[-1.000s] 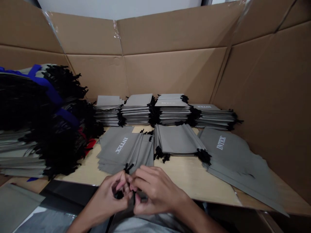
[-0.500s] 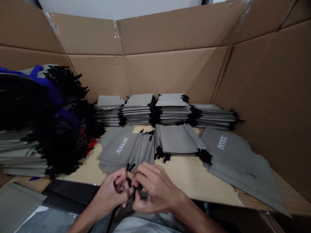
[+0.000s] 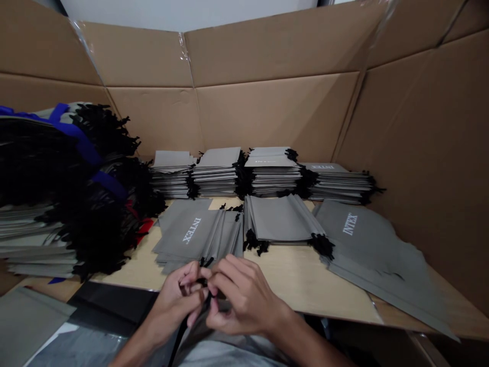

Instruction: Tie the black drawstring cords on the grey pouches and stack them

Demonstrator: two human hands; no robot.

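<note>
My left hand point(image 3: 179, 298) and my right hand point(image 3: 244, 295) meet low in the middle, fingers closed on a short black cord point(image 3: 209, 299) held between them. Most of that cord is hidden by the fingertips. Just beyond my hands lies a fanned pile of grey INTEX bags point(image 3: 187, 232), some with black cord ends at the edge. To its right rests a pile of plain-faced grey bags point(image 3: 280, 219) with black cord bunches at its near corners.
Four neat stacks of grey bags point(image 3: 273, 176) line the cardboard wall point(image 3: 275, 112). Flat grey INTEX sheets point(image 3: 374, 260) overhang the table's right edge. A tall heap of black-corded bags point(image 3: 87, 204), tied with blue straps point(image 3: 82, 142), stands at left. Bare tabletop point(image 3: 282, 275) shows in front.
My fingers have drawn in tighter around the black cord, so less of it shows below them. Both hands stay in nearly the same place.
</note>
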